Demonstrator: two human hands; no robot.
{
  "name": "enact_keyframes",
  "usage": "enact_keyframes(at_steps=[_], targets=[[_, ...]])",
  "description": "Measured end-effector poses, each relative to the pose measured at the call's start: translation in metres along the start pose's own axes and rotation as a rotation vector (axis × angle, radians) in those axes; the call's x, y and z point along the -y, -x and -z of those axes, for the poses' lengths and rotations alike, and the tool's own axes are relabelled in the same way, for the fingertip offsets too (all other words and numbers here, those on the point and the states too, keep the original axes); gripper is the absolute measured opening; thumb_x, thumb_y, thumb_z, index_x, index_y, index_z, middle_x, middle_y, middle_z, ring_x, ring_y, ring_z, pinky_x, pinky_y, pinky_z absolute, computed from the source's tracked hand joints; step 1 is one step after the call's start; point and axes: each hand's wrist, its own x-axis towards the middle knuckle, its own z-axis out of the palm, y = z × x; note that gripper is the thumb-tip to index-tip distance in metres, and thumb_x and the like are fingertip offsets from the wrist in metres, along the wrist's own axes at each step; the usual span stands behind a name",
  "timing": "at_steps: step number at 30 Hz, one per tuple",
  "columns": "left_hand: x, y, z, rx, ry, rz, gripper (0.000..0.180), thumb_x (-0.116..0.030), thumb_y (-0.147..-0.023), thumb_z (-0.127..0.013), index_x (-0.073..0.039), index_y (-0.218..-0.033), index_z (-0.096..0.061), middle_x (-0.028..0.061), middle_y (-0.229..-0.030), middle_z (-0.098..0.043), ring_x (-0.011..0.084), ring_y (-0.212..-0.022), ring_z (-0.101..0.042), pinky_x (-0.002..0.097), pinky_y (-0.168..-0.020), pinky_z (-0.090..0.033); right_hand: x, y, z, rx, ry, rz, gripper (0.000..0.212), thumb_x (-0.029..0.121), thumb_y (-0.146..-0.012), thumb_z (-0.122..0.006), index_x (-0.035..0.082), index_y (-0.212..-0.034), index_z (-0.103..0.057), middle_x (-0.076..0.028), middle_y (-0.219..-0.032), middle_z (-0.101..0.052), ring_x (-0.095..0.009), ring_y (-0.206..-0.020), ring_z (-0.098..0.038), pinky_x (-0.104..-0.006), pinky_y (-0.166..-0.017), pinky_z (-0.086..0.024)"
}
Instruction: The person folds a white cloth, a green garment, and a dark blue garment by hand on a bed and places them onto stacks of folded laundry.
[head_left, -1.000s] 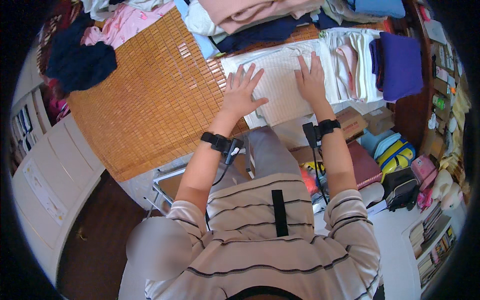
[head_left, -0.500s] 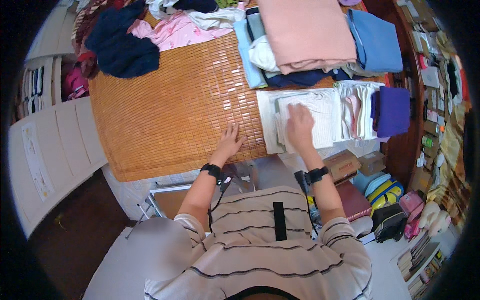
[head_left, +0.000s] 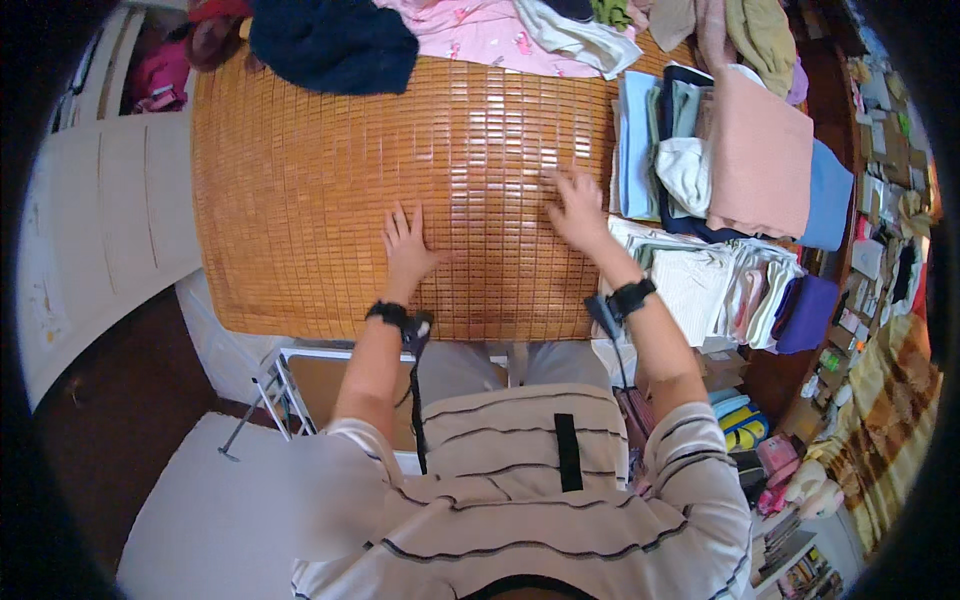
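My left hand (head_left: 408, 248) lies flat with fingers spread on the brown bamboo mat (head_left: 300, 180), holding nothing. My right hand (head_left: 575, 208) hovers over or rests on the mat's right part, fingers apart and empty, just left of a row of folded pale clothes (head_left: 700, 280). Both wrists wear black bands. A stack of folded garments topped by a pink piece (head_left: 760, 160) sits right of my right hand.
A dark blue garment (head_left: 335, 42) and a pink cloth (head_left: 480, 32) lie unfolded at the mat's far edge. A purple folded item (head_left: 808, 312) ends the row at right. White cabinets (head_left: 90, 210) stand left. Cluttered shelves line the right side.
Both hands have left the folded white clothes and moved left onto the bare mat. The view has shifted, so the mat now fills the middle.
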Motion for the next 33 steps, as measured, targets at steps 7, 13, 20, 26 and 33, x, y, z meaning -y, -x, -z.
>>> enact_keyframes(at_steps=[7, 13, 20, 26, 33], targets=[[0.037, -0.082, 0.050, 0.022, 0.105, 0.187, 0.132, -0.067, -0.049, -0.073, -0.024, -0.141, 0.012, 0.0284, -0.140, 0.020, 0.0413, -0.131, 0.019, 0.0571, -0.102, 0.002, -0.047, -0.138, 0.030, -0.200, -0.110, 0.021, 0.063, 0.014, -0.065, -0.070, 0.008, -0.122, -0.045, -0.019, -0.124, -0.039, -0.034, -0.116, -0.037, -0.0405, -0.100, -0.031], [0.038, -0.091, 0.051, 0.159, 0.239, 0.242, 0.134, -0.069, -0.045, -0.073, -0.028, -0.140, 0.012, 0.0267, -0.140, 0.022, 0.0419, -0.130, 0.022, 0.0583, -0.100, 0.009, -0.102, -0.227, 0.045, -0.302, 0.091, -0.005, 0.087, 0.022, -0.063, -0.075, 0.009, -0.136, -0.030, -0.025, -0.135, -0.028, -0.039, -0.124, -0.028, -0.0435, -0.103, -0.026], [0.042, -0.099, 0.053, 0.254, 0.269, 0.251, 0.134, -0.065, -0.047, -0.075, -0.026, -0.140, 0.013, 0.0264, -0.140, 0.023, 0.0433, -0.130, 0.020, 0.0587, -0.101, 0.007, -0.086, -0.291, 0.049, -0.414, -0.166, -0.190, 0.090, 0.025, -0.065, -0.076, -0.004, -0.133, -0.026, -0.023, -0.130, -0.038, -0.029, -0.118, -0.040, -0.0348, -0.098, -0.031], [0.045, -0.098, 0.050, 0.266, 0.298, 0.234, 0.136, -0.067, -0.047, -0.074, -0.026, -0.139, 0.016, 0.0272, -0.138, 0.027, 0.0442, -0.128, 0.023, 0.0583, -0.100, 0.009, -0.026, -0.323, 0.054, -0.376, -0.633, -0.589, 0.042, 0.019, -0.078, -0.068, -0.002, -0.111, -0.053, -0.007, -0.100, -0.060, -0.015, -0.085, -0.055, -0.0263, -0.077, -0.042], [0.047, -0.098, 0.050, 0.274, 0.290, 0.243, 0.136, -0.067, -0.047, -0.074, -0.026, -0.139, 0.019, 0.0273, -0.137, 0.029, 0.0441, -0.127, 0.026, 0.0592, -0.098, 0.010, 0.097, -0.269, 0.057, -0.201, -0.980, -0.237, 0.024, 0.010, -0.081, -0.062, 0.000, -0.102, -0.059, -0.002, -0.090, -0.062, -0.013, -0.082, -0.057, -0.0255, -0.076, -0.045]])
